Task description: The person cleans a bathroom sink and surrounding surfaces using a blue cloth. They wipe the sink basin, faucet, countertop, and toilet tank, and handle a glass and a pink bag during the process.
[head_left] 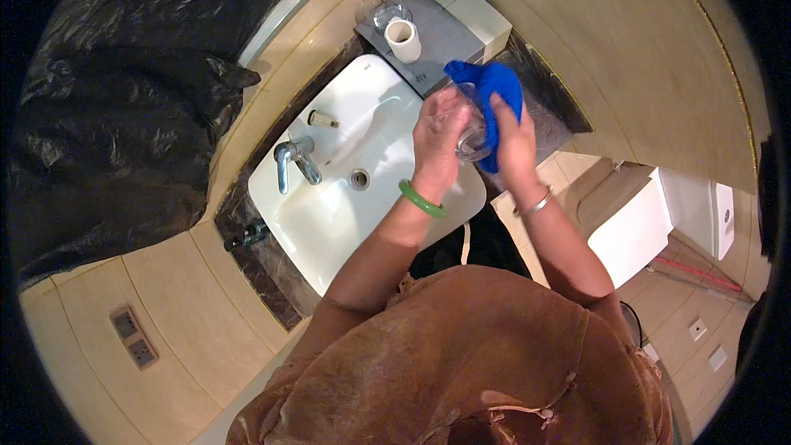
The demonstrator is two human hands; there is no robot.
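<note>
Above the right rim of the white sink (288,222), both my hands are together around a clear drinking glass (472,145). My left hand (438,140), with a green bangle at its wrist, is closed on the glass from the left. A bright blue cloth (504,86) is gripped in my right hand (516,147) and pressed against the glass's right side. The cloth covers part of the glass, and some of my left fingertips are hidden behind it. A silvery bracelet circles my right wrist.
A white cup (403,41) and clear glassware (389,13) stand on a grey box top (449,37) behind the sink. A chrome faucet (295,163) rises at the sink's left. A toilet (630,235) is at the right; black plastic sheeting (124,107) hangs at the left.
</note>
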